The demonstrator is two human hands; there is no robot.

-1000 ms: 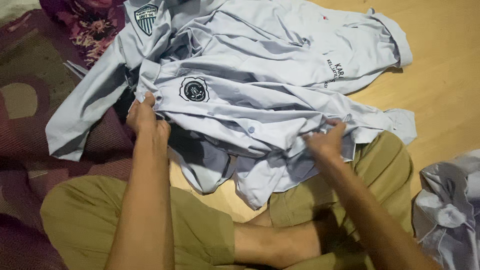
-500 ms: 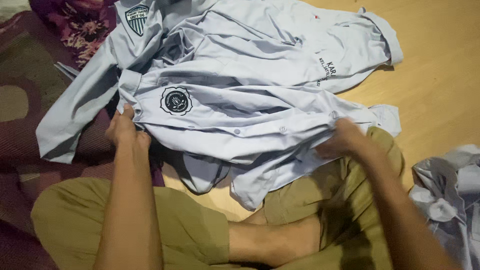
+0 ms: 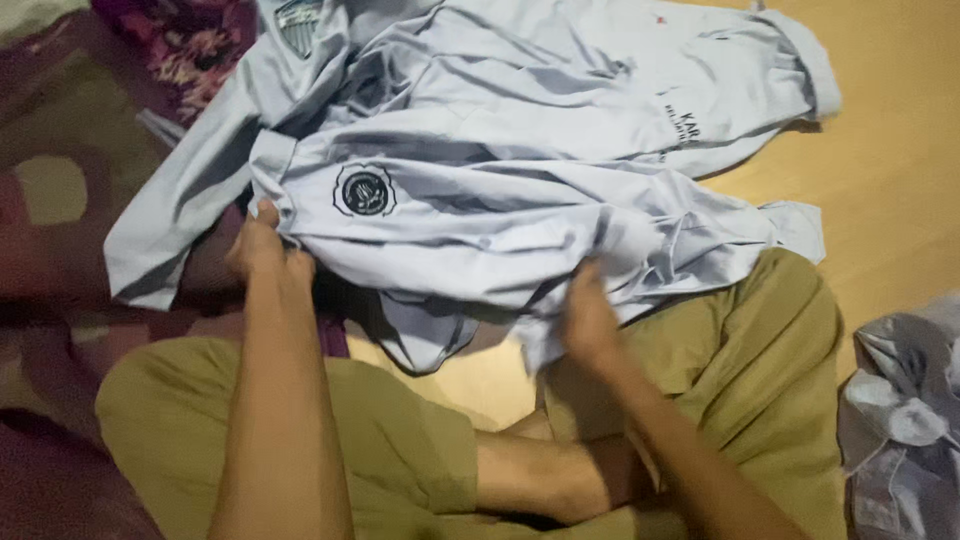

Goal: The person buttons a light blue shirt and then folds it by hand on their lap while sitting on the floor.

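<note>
Mid-fold, the person's left hand [image 3: 262,245] pinches the round-badged edge of the pale grey-blue cotton shirt [image 3: 480,190] spread across the upper centre, the right hand [image 3: 590,315] grips its lower hem at centre, and squaring the fold likely needs both edges drawn taut together.

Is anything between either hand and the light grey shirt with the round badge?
Nothing visible. The left hand already pinches the light grey shirt at its edge near the round badge, and the right hand grips its bunched lower edge. Both touch the cloth directly. A second grey shirt lies under it.
</note>
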